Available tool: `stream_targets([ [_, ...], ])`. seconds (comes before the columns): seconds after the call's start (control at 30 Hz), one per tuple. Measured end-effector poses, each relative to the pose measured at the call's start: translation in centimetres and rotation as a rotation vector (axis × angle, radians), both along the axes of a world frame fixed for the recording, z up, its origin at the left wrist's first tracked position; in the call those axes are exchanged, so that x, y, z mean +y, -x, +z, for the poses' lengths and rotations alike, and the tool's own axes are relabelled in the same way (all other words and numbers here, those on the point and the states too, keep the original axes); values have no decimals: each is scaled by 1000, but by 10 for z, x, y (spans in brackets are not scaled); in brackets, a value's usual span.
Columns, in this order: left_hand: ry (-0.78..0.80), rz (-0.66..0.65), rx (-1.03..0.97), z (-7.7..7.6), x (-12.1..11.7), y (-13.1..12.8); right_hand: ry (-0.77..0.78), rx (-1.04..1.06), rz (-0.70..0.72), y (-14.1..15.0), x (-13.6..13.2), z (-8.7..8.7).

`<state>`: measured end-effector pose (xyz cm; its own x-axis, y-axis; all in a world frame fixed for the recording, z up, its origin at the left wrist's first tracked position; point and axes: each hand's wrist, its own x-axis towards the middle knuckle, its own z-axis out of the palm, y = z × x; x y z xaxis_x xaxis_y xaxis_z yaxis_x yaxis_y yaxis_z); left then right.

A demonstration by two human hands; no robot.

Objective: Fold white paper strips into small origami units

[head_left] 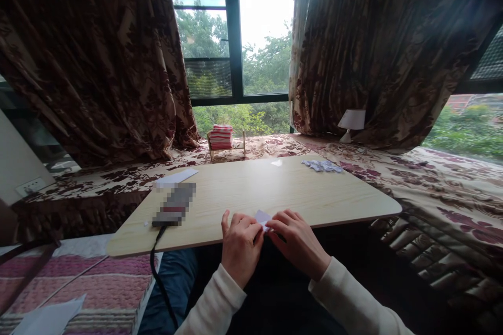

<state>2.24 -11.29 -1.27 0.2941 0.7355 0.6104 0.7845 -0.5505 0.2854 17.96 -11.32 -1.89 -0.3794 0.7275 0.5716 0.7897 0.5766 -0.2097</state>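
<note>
Between my two hands, at the near edge of the light wooden table, is a small piece of white paper. My left hand pinches its left side with thumb and fingers. From the right, my right hand has its fingertips closed on the paper's other side. Part of the sheet is hidden behind the fingers, so I cannot tell exactly how it is folded. A pile of small white paper pieces lies at the table's far right corner.
On the table's left lie a blurred-out dark device with a black cable over the edge, and a white sheet. Behind stand a small rack with folded striped cloth and a white lamp. More paper rests on the bed.
</note>
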Motion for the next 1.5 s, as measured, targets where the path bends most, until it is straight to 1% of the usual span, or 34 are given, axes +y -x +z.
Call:
stream_targets([
  [0.17,28,3,-23,-2,-1,1,26,4,-7,0,2,0],
  [0.33,79,-17,-62,-3,2,3,90,5,-1,-1,10,4],
  [0.57,140,-44,-76,2,11,7,156,-47,-60,3,14,11],
  [0.77,149,-19,-61,4,16,4,191,-34,-87,4,18,12],
  [1.07,128,13,-45,2,13,2,238,-25,-87,2,22,13],
  [1.5,104,58,-30,-1,10,-2,270,-63,-106,5,25,16],
])
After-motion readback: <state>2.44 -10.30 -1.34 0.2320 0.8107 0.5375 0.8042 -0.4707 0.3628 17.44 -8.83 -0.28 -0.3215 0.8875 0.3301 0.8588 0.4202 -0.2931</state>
